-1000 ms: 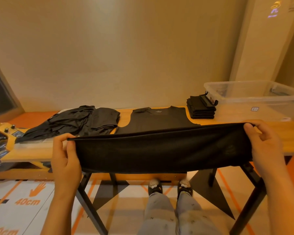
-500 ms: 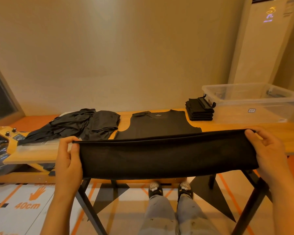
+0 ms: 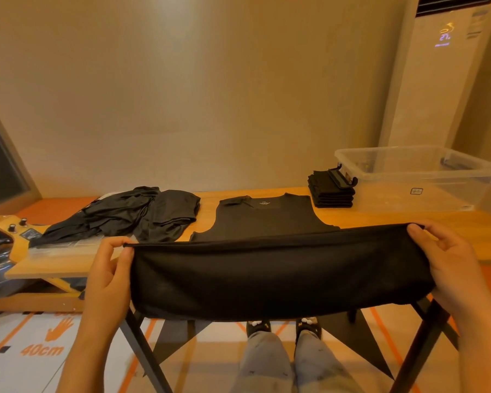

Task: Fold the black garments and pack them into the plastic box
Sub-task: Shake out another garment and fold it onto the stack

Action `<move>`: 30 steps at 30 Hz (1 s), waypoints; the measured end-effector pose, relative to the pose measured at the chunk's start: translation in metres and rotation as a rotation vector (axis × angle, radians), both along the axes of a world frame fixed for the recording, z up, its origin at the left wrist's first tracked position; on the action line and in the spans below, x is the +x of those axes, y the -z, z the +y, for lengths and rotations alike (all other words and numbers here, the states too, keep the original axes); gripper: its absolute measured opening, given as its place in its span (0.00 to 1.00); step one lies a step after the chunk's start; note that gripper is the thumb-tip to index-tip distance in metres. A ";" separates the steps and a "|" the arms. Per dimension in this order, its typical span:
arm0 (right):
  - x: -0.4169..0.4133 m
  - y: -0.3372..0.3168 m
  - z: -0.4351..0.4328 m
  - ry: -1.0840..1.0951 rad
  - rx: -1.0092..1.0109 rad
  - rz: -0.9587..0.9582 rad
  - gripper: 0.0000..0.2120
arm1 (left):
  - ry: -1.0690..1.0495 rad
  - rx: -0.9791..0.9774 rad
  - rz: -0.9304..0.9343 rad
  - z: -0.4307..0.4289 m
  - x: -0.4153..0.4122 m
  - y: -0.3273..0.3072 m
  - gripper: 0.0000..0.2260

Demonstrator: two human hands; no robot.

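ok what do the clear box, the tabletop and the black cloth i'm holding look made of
Clear rectangular storage box: translucent plastic, glossy; what lies behind shows through its walls. Orange-brown tabletop: likely wood or laminate, smooth with a slight sheen. Black garment pinched by the left hand and right hand: soft matte fabric, probably a knit; it sags between them.

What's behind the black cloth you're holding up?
The vest on the table shows only its neck and shoulders. The held cloth covers its lower part and the table's front edge, so whether they're one garment is unclear.
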State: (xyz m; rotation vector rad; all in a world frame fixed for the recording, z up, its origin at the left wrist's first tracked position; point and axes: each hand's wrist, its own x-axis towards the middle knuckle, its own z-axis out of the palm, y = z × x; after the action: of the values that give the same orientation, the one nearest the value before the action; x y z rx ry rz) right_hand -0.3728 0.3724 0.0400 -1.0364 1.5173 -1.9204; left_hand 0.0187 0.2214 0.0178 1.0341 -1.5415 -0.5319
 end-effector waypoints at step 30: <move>-0.007 0.060 -0.216 -0.129 0.697 1.126 0.24 | 0.401 0.218 -0.879 -0.159 -0.102 0.059 0.34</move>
State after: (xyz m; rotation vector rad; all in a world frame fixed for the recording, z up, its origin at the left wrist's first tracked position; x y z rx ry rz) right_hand -0.3797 0.1563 -0.0204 -1.8723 2.3122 -0.4850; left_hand -0.0832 0.0620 -0.0411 1.2068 -2.5469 -0.5556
